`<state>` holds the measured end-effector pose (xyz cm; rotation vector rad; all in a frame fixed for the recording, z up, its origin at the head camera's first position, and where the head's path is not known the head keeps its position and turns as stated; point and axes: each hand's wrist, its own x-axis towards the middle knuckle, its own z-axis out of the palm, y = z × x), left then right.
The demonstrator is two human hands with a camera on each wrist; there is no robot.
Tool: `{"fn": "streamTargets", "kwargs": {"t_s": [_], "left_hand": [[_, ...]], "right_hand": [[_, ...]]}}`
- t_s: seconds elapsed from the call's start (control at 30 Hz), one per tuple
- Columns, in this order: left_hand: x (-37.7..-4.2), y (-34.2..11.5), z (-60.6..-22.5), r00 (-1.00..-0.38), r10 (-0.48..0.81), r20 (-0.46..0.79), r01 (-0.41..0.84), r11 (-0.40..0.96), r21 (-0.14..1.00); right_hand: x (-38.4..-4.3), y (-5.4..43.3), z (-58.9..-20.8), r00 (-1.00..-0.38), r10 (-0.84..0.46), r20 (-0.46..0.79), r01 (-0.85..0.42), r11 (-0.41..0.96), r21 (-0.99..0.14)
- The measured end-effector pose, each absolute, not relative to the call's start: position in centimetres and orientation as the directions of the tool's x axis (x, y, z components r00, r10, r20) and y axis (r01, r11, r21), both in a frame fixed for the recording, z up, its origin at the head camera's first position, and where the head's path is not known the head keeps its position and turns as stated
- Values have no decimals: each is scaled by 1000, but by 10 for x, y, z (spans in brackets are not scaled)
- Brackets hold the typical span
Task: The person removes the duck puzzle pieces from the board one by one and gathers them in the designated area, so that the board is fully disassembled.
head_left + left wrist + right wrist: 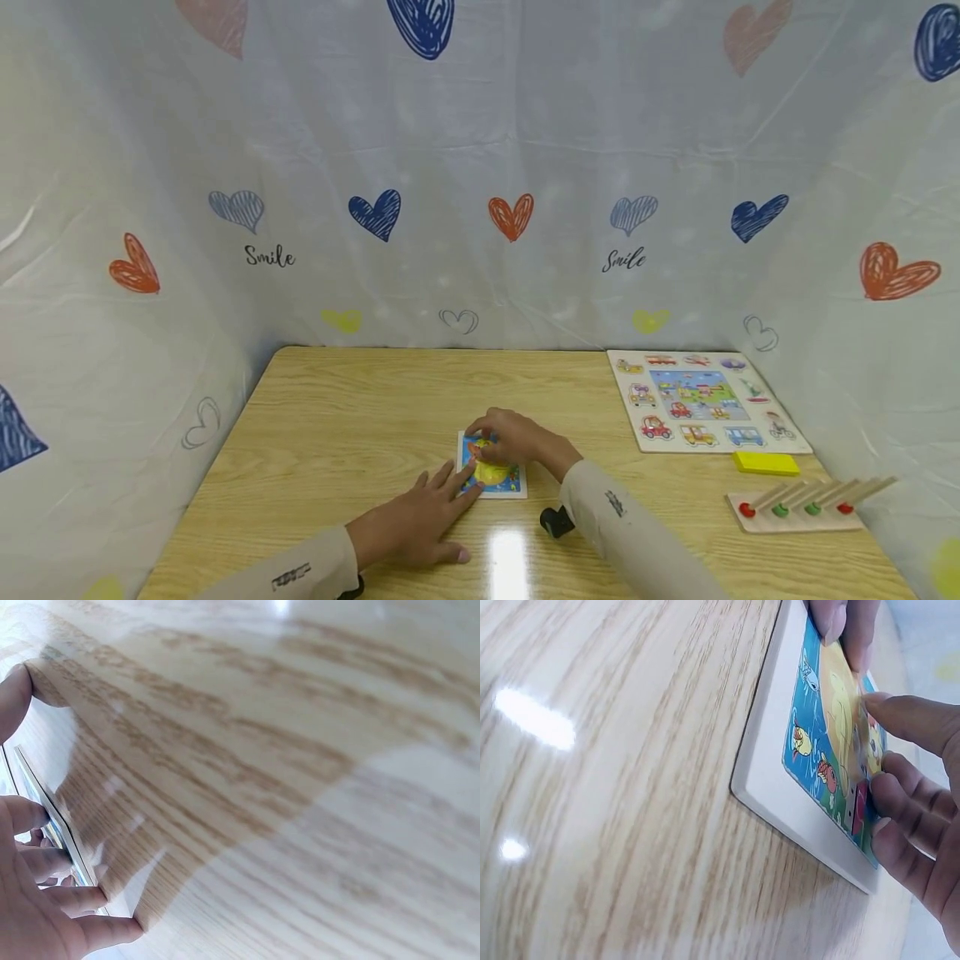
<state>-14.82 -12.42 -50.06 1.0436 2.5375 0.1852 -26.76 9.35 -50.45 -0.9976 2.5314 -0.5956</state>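
Observation:
A small square picture puzzle board (522, 492) with a pale rim lies on the table, printed blue with a yellow figure and little fish. My left hand (425, 518) spreads its fingers at the board's left side, its fingertips resting on the near left part. From above, my right hand (510, 437) reaches over the board's upper part, thumb and fingers bent together around a small colourful puzzle piece (874, 739) at the picture. Part of that piece is hidden by the fingers. In the left wrist view the board (56, 806) shows edge-on beside the left fingers.
At the back right lies a larger vehicle puzzle board (637, 429). A yellow block (766, 463) sits just in front of it. Nearer on the right stands a wooden base (802, 523) with slanted sticks and red and green balls. A heart-printed curtain (450, 275) surrounds the wooden table (337, 417).

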Motion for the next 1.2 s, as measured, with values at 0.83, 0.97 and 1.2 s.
{"fn": "streamTargets", "kwargs": {"t_s": [0.83,0.97,1.2], "left_hand": [[-148,-124,-502,-649,704,-287,656,710,256],[-148,-124,-503,-651,701,-290,656,712,249],[-148,-125,-504,-652,702,-286,656,712,252]], "right_hand": [[-273,90,-498,-653,-726,-216,-572,660,-488],[-274,90,-498,-658,-719,-224,-570,669,-478],[-274,89,-498,-665,-707,-241,-558,685,-468]]}}
